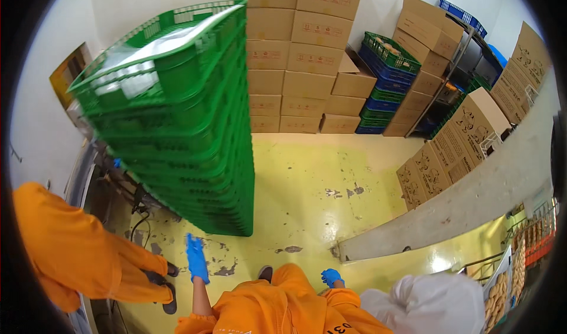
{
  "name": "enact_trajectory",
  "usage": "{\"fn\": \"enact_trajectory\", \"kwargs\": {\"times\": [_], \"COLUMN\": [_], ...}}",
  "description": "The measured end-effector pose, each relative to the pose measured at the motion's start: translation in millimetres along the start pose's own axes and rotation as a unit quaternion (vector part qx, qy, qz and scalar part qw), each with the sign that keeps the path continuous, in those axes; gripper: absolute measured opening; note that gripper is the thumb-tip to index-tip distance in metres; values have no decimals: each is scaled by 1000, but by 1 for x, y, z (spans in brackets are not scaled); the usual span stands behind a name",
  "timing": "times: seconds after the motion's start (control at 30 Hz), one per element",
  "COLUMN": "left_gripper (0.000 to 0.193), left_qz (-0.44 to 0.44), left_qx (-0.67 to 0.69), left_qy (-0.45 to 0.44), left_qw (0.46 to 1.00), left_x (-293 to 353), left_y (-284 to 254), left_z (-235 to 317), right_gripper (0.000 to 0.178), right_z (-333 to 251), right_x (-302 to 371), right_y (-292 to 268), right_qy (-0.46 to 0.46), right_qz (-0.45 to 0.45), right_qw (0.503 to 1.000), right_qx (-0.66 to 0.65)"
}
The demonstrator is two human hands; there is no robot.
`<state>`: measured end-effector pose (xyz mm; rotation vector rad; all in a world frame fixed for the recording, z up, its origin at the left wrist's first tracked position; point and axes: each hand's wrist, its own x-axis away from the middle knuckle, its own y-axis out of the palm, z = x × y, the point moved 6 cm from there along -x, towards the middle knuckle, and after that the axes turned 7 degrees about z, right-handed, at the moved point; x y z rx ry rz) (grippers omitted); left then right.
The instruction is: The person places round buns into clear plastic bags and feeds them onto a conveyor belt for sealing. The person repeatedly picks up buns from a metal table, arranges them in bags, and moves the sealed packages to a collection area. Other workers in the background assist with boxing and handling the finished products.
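A tall, leaning stack of green plastic crates [189, 133] stands on the yellow floor [307, 180] in front of me; a clear plastic sheet lies in the top crate. My left hand [196, 258], in a blue glove, reaches out with its fingers spread near the foot of the stack and holds nothing. My right hand [331, 277], also gloved in blue, is curled by my orange-clad leg, with nothing visible in it. My dark shoe [266, 272] shows between the hands.
A person in orange overalls [65, 245] stands close at my left. A white hair cap [425, 304] is at lower right. Cardboard boxes [295, 56] and blue and green crates [384, 80] line the back wall. A grey partition [472, 198] and a rack of baked goods [520, 263] stand on the right.
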<state>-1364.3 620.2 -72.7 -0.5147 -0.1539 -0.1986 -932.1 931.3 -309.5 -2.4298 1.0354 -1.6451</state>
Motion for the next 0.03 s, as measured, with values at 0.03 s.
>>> {"fn": "enact_trajectory", "kwargs": {"times": [0.03], "left_gripper": [47], "left_qz": [79], "left_qx": [222], "left_qy": [54], "left_qw": [970], "left_x": [-35], "left_y": [12], "left_z": [-4], "right_gripper": [30], "right_z": [-11], "right_x": [-8], "right_y": [-11], "right_qy": [6], "right_qz": [2], "right_qw": [1000], "right_qx": [-5]}}
